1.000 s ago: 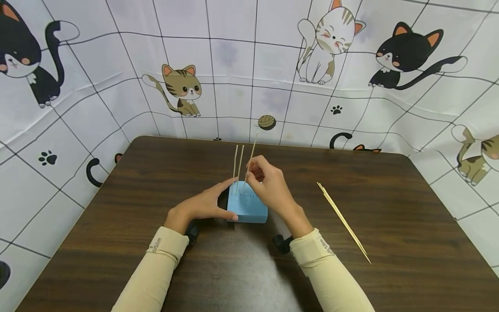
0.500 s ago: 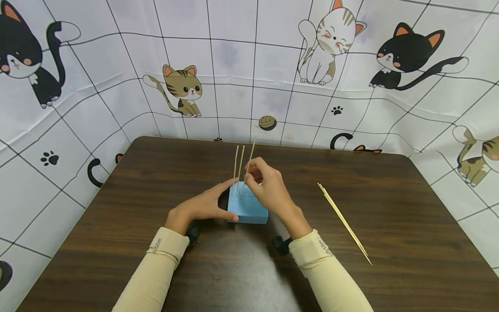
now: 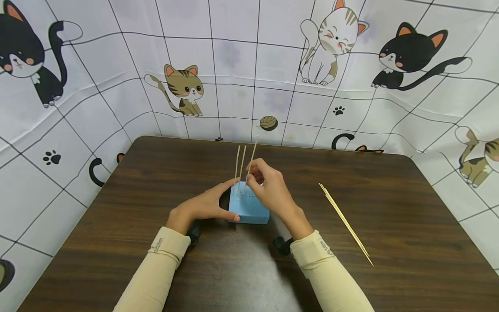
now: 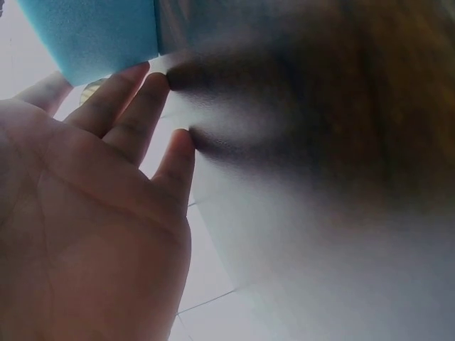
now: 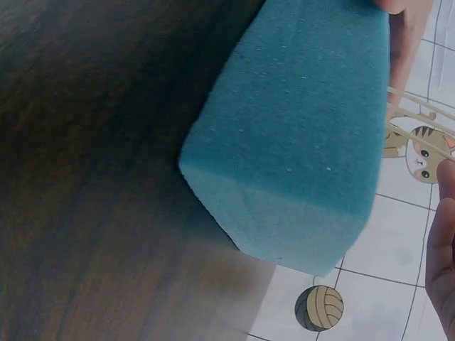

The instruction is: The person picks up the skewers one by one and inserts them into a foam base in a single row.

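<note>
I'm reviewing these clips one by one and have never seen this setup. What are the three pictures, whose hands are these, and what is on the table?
No machine here: a person works with bare hands and wears three cameras. The wide picture comes from the head, looking down at a brown table. The two close, blurry pictures come from the wrists.

On the table sits a blue foam block with rows of small holes. Two thin wooden sticks stand upright in it. The left hand steadies the block's side with straight fingers. The right hand pinches a third stick over the block. A bundle of spare sticks lies to the right.
</note>
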Demonstrator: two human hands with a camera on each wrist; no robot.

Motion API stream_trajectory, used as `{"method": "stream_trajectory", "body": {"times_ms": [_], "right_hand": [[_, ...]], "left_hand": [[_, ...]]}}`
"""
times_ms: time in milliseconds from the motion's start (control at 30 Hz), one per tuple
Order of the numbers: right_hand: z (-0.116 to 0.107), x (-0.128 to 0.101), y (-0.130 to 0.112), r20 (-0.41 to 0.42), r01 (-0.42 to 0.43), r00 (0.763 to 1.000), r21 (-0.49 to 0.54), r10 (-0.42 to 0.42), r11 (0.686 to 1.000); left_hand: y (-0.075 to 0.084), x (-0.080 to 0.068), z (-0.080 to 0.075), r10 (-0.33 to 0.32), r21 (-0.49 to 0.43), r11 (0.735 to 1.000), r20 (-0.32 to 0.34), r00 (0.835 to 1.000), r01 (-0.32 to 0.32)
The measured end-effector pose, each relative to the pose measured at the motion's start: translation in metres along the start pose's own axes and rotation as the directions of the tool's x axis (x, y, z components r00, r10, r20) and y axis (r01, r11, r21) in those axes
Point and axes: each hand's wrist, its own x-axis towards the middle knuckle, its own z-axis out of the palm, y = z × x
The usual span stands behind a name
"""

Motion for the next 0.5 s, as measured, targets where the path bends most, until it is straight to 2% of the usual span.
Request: {"method": "stream_trajectory", "body": {"times_ms": [267, 500], "right_hand": [[0.0019, -0.0004, -0.0001, 0.006, -0.002, 1.000, -0.012, 0.002, 1.000], [0.0080, -0.0041, 0.0037, 0.055, -0.032, 0.998, -0.065, 0.036, 0.997]], "left_hand": [[0.0004, 0.0005, -0.0003, -0.002, 0.004, 1.000, 0.000, 1.000, 0.002], [-0.0016, 0.0014, 0.0003, -0.019, -0.002, 1.000, -0.001, 1.000, 0.019]]}}
